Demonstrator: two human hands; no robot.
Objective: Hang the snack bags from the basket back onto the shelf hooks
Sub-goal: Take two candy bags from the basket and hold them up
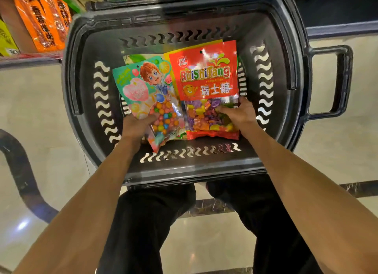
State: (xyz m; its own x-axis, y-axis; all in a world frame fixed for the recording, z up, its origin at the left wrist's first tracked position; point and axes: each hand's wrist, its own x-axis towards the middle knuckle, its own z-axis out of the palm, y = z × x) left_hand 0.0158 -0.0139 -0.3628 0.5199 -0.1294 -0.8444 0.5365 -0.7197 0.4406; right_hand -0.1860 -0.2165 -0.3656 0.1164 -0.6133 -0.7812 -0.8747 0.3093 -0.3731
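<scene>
Hands [136, 126] on snack bags [206, 79] in basket [81, 102]

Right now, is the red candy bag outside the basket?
No, the red candy bag lies inside the black basket, with the right hand gripping its lower right part.

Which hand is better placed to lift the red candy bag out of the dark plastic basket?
The right hand: it grips the lower right edge of the red plastic candy bag. The left hand holds the teal cartoon-printed bag beside it in the dark grey plastic basket.
</scene>
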